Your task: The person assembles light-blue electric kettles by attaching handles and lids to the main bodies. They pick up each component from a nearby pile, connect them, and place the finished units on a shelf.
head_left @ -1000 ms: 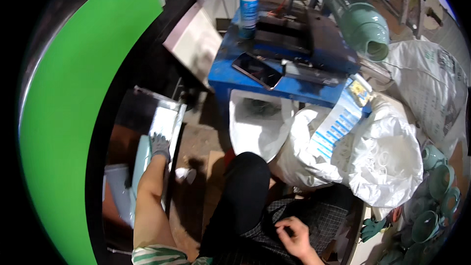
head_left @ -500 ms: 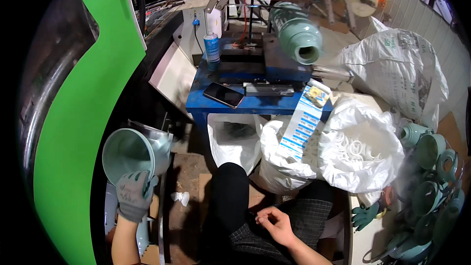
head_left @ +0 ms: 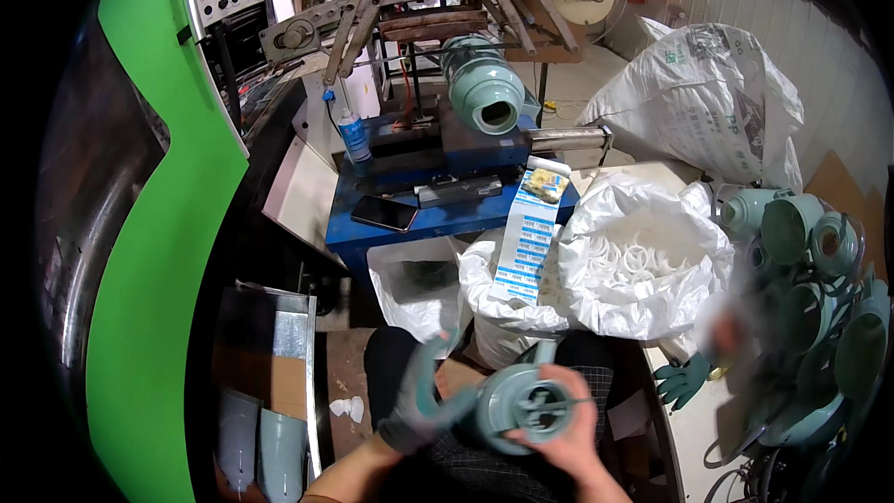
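Over my lap, my right hand (head_left: 575,419), bare, grips a pale green plastic thermos casing (head_left: 507,401). Its round opening faces up toward me, and a thin bar or strip lies across that opening. My left hand (head_left: 414,405), in a grey glove with green fingertips, is at the casing's left side. It is blurred, with the thumb spread away from the fingers, whose tips are near or against the casing wall. Ahead, another green thermos casing (head_left: 484,88) lies on its side on the blue machine bench (head_left: 447,210), its open neck toward me.
A phone (head_left: 385,213), a spray can (head_left: 354,137) and a hanging label sheet (head_left: 526,242) are at the bench. White sacks, one holding white rings (head_left: 633,261), stand before it. Green casings (head_left: 810,307) pile at right beside a spare glove (head_left: 683,380). A green machine panel (head_left: 149,251) borders the left.
My left hand has come from the machine at left to my lap; the casing it held there is now over my lap. My right hand has taken hold of it. The view has shifted.
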`<action>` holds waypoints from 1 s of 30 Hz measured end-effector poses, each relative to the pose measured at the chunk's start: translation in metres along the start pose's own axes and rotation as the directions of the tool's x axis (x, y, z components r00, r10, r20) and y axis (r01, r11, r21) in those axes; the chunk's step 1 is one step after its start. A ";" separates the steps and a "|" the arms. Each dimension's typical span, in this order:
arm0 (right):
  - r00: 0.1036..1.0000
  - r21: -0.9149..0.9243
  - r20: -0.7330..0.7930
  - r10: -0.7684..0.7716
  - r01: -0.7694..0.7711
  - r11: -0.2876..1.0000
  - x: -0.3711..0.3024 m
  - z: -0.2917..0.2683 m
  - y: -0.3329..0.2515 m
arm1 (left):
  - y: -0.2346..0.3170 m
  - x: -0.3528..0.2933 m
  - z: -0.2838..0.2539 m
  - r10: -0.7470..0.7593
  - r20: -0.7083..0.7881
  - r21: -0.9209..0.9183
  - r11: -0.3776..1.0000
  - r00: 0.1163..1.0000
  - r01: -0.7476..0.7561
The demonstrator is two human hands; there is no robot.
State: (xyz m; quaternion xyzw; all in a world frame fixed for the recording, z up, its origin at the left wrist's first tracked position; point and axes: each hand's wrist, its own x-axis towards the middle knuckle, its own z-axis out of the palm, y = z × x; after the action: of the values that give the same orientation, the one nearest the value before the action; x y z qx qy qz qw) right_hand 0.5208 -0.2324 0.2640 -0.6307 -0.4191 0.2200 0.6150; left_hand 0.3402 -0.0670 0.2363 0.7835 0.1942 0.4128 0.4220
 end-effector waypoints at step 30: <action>0.805 -0.119 0.491 -0.333 0.441 0.889 0.049 0.082 0.022 | 0.010 -0.035 -0.039 0.356 0.433 0.502 0.668 0.828 -0.550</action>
State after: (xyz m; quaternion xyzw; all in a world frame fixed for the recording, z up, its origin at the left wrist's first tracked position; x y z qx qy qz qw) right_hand 0.4886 -0.1429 0.2427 -0.5274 -0.6945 0.1814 0.4544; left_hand 0.2871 -0.0762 0.2397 0.9521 0.0467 0.2974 0.0543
